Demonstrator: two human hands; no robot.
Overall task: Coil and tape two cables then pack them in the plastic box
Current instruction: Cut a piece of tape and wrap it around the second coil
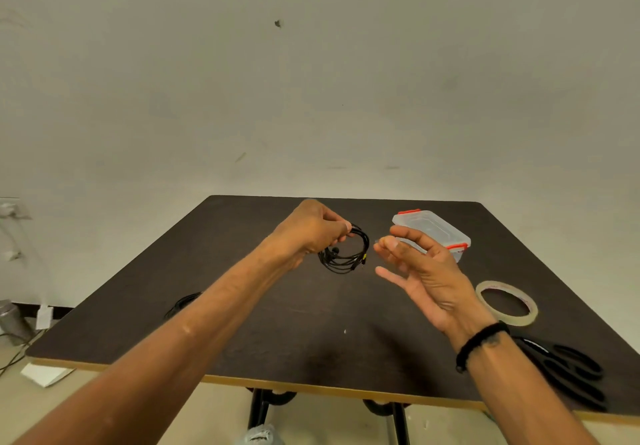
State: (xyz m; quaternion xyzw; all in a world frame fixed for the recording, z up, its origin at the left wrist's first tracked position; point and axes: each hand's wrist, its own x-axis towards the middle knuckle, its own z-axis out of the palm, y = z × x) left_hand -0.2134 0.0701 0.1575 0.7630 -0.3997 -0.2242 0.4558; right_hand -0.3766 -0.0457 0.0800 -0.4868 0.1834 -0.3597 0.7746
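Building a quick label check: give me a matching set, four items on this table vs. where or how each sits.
Items:
1. coiled cable
2. plastic box
3. tape roll
4. scissors

States:
A. lying at the table's near right edge
B. held in the left hand
C. lying flat, just right of the right hand's wrist
D. lid on, behind the right hand

Pairs: 1-B, 2-D, 3-C, 4-A

The dark brown table (311,323) has a matt, faintly grained laminate top with a pale wood-coloured edge. The clear plastic box with red clips (437,230) looks smooth and slightly frosted. The coiled black cable (346,250) has a thin rubbery sheath. The translucent tape roll (506,302) is glossy; the black-handled scissors (571,372) have smooth plastic grips.
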